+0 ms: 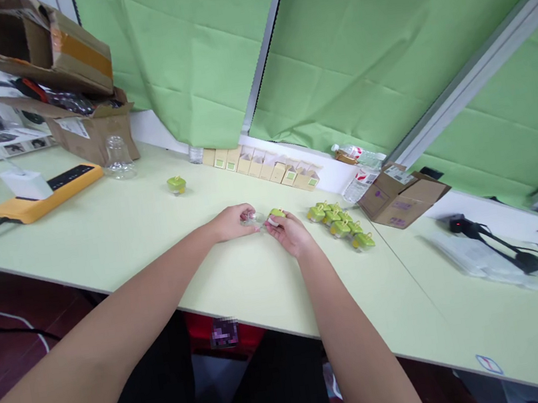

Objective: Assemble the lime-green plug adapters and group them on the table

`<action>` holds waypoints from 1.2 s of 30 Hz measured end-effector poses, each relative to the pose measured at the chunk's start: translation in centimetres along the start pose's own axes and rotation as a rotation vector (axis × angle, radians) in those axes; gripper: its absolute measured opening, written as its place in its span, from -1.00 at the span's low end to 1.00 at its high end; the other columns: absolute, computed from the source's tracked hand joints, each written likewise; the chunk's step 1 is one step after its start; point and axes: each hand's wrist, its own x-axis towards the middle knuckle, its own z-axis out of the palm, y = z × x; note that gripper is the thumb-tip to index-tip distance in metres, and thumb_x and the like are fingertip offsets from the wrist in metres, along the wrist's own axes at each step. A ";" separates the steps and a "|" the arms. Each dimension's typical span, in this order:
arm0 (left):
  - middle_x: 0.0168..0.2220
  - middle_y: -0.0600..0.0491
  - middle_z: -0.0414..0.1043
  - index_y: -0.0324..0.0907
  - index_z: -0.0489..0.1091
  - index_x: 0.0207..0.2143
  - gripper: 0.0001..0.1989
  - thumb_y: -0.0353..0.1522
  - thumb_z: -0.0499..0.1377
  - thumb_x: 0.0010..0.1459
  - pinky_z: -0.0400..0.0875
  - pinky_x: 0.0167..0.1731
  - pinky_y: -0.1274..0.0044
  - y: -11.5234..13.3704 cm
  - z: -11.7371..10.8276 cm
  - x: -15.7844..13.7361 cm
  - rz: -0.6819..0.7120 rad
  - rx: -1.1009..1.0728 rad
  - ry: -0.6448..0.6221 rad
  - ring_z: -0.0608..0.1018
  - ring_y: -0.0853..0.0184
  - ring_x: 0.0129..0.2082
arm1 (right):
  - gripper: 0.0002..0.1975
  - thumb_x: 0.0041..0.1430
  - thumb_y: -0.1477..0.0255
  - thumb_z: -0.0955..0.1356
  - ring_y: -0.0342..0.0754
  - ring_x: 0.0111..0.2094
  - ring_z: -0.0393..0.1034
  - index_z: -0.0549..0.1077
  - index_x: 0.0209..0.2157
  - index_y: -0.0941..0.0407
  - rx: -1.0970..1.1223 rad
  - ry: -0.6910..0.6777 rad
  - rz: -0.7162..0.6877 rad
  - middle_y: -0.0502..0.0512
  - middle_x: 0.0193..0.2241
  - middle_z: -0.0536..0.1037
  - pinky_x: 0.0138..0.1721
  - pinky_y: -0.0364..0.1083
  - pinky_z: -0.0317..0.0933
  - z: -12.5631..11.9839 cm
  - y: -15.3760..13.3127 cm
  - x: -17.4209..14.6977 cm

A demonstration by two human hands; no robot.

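"Pale yellow-green and smooth, the counter (240,280) runs across the view below light green cloth curtains (207,56). A person's two bare forearms reach over its near edge."

"What is the left hand doing?"

"The left hand (239,222), out over the middle of the counter, has its fingers curled inward, pinching a small clear plastic piece (252,219). The outline of that piece is too blurred to make out."

"And the right hand?"

"The right hand (290,233) is just beside the left. Its thumb and fingers pinch a small whitish container with a bright green top (277,214). Whether the two held things touch cannot be told."

"What stands around them?"

"Near the right hand, on its right, is a close cluster of small clear containers with green lids (340,228). A lone green-topped clear container (176,184) stands apart, beyond the left hand. Along the back is a row of small tan cardboard boxes (256,163)."

"And farther out?"

"On the left, an orange power strip with a black top (68,194) carries a white plastic adapter (28,185); near it stands a clear plastic jar (118,160). On the right, a clear plastic bottle (360,182) lies beside a brown cardboard box (401,205)."
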 end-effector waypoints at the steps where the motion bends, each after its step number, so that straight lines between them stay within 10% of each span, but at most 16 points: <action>1: -0.23 0.01 0.48 -0.14 0.41 -0.15 -0.49 -0.05 0.30 -0.10 0.37 -0.19 0.45 0.0 0.0 0.0 -0.005 -0.001 -0.003 0.50 0.27 -0.24 | -0.75 0.03 0.69 0.40 -0.14 -0.42 0.52 0.35 -0.30 0.11 -0.002 0.000 -0.002 -0.02 -0.46 0.52 -0.37 -0.18 0.48 0.0 0.0 0.0; 36: -0.20 -0.01 0.49 -0.15 0.42 -0.06 -0.42 -0.05 0.30 -0.10 0.39 -0.16 0.45 0.2 -0.1 -0.1 -0.022 0.010 -0.014 0.51 0.25 -0.20 | -0.77 0.03 0.67 0.39 -0.13 -0.41 0.52 0.36 -0.30 0.11 -0.040 -0.010 0.009 0.00 -0.44 0.52 -0.36 -0.19 0.46 -0.1 -0.1 -0.2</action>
